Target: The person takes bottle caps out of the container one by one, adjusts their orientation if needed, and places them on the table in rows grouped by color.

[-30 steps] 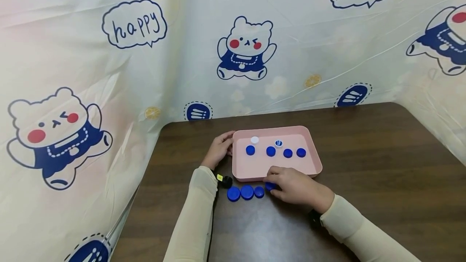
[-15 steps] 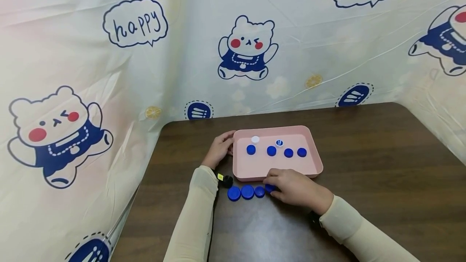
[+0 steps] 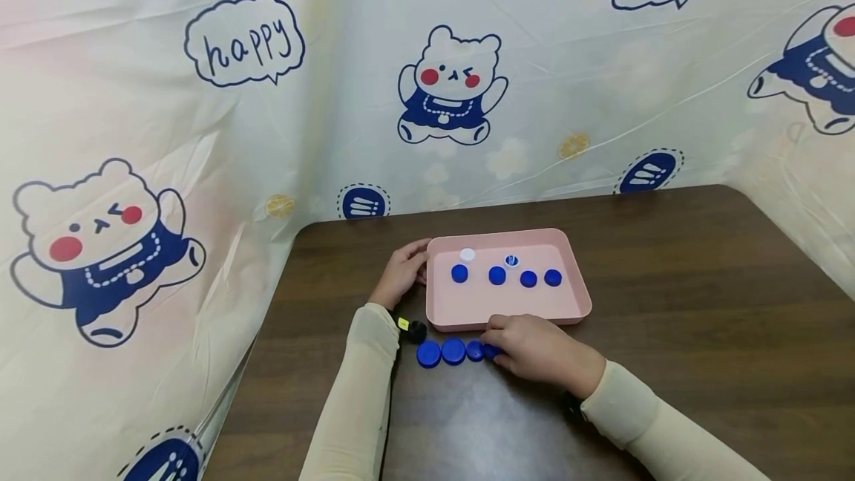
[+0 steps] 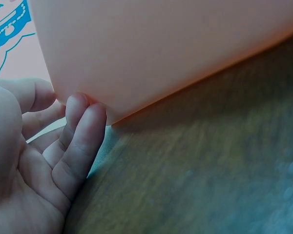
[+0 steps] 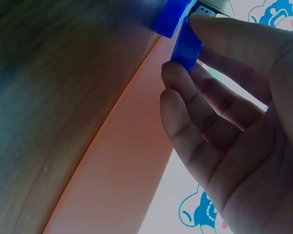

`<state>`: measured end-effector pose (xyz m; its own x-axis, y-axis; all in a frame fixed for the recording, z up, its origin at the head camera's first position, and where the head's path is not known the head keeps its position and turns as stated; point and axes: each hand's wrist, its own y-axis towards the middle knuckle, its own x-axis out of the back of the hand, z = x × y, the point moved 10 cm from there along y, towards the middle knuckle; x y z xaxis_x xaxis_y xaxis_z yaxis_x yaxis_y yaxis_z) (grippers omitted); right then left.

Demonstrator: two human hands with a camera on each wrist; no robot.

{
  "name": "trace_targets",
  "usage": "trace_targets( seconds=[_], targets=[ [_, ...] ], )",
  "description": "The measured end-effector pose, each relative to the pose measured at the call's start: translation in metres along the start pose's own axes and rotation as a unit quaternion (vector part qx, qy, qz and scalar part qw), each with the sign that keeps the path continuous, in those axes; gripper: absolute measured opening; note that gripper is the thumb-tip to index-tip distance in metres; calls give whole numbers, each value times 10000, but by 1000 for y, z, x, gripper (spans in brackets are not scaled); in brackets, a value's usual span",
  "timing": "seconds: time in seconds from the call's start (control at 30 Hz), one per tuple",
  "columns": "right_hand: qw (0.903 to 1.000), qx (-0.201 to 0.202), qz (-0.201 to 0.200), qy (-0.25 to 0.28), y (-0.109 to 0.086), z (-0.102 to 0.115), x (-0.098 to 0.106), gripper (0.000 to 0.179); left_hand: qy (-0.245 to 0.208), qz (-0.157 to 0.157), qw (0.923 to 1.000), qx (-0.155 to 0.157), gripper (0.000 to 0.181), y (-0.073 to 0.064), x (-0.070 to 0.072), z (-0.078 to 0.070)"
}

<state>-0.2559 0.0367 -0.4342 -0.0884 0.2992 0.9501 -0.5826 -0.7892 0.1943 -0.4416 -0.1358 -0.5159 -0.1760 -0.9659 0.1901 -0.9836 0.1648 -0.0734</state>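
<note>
My right hand (image 3: 542,349) pinches a blue bottle cap (image 5: 187,48) between thumb and fingertips, low over the table in front of the pink tray (image 3: 467,310). This cap is at the right end of a row with a small blue cap (image 3: 475,350) and two larger blue caps (image 3: 453,352), right beside the small one. My left hand (image 3: 401,273) holds the tray at its left side, fingertips and thumb at the corner wall (image 4: 78,73). Inside the tray are several blue caps (image 3: 497,275), a white cap (image 3: 467,254) and a white one with a blue pattern (image 3: 511,261).
The brown wooden table (image 3: 681,303) extends to both sides of the tray. A printed cloth (image 3: 534,58) hangs behind it and at the sides. A black wrist camera (image 3: 417,332) on the left wrist is close to the row's left end.
My right hand has shifted slightly left and toward me, bringing its blue cap up beside the small cap in the row. My left hand and the tray have stayed in place.
</note>
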Motion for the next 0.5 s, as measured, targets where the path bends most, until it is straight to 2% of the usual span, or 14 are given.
trace_targets(
  seconds=[0.33,0.5],
  targets=[
    [9998,-140,35,-145,1,-4,-1,22,80,-54,9999,39,38,1,1,-5],
    [9998,-137,91,-124,0,-4,-4,22,117,-81,9999,73,38,0,1,-2]
  ],
)
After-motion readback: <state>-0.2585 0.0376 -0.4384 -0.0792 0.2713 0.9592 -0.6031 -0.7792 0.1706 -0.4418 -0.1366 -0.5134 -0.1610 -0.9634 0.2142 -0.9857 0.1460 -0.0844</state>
